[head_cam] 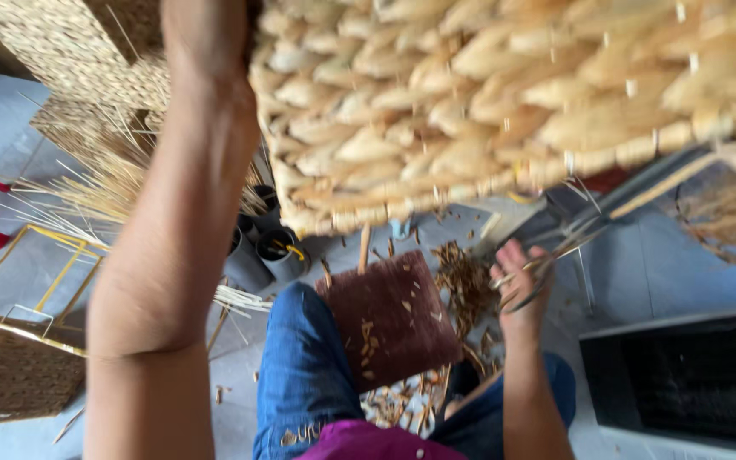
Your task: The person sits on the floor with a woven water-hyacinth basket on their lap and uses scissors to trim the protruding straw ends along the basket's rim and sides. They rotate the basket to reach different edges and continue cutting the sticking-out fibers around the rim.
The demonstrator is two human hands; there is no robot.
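A large woven straw basket (504, 94) fills the top of the head view, held up close to the camera. My left hand (206, 34) is raised at the basket's left edge and grips it; its fingers are hidden behind the weave. My right hand (517, 285) is lower, below the basket's bottom rim, shut on a pair of metal scissors (555, 255) whose blades point up and right toward the rim. My legs in blue jeans (300, 366) are below, with a dark red mat (393, 315) between them.
Straw trimmings (466, 285) litter the grey floor. More woven baskets (70, 51) stand at top left, one with a yellow metal frame (10, 366) at left. Loose straw stalks (87, 192), dark cups (278, 251) and a black-and-white box (692, 383) at right surround me.
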